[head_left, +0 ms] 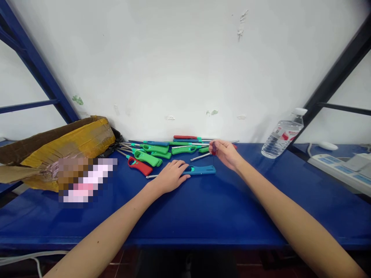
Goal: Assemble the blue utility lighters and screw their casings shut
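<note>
My left hand lies over a blue long-nosed lighter flat on the table, its fingers and thumb on either side of the body. The lighter's metal nozzle sticks out to the left from under the hand. Just above the lighter's right end, my right hand pinches a small dark-red piece, too small to name. Behind both hands lies a loose pile of long-nosed lighters, among them a green one, a red one and another red one by the wall.
An opened cardboard box with yellow tape stands at the left, a blurred patch in front of it. At the right are a tilted-looking water bottle and a white power strip. Blue metal posts frame the blue table against the wall.
</note>
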Motion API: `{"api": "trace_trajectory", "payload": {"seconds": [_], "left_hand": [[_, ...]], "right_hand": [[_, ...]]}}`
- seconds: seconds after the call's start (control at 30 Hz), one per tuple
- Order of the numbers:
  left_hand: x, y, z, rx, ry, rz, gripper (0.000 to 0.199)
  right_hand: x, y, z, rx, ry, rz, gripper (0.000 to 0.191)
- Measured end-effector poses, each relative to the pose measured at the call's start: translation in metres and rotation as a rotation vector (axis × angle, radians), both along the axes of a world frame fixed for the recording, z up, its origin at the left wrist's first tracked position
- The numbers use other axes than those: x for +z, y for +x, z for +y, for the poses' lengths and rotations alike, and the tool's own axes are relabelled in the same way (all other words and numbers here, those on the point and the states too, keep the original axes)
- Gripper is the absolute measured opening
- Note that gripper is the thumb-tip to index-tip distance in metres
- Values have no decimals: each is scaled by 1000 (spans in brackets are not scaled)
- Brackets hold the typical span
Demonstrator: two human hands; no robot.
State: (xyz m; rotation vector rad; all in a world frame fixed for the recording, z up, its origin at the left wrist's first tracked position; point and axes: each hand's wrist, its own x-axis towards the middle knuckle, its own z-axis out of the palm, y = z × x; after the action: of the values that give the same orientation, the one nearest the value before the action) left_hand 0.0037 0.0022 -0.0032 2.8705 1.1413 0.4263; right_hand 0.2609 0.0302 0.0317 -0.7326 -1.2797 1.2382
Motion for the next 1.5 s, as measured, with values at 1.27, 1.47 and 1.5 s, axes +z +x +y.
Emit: {"api": "trace_trajectory", "payload": {"seconds": [1.27,1.47,1.5], "left_hand": [[7,-4,3,-29,-35,-49,43],[6,-5,5,-21,-52,-81,40],[6,-5,5,-22,-51,-82,39]], "right_hand": [[-25,73,23,-384,5,-452,46],[-29,90,18,-93,99,-869,35],[-29,90,18,-86,133,-916,33]]}}
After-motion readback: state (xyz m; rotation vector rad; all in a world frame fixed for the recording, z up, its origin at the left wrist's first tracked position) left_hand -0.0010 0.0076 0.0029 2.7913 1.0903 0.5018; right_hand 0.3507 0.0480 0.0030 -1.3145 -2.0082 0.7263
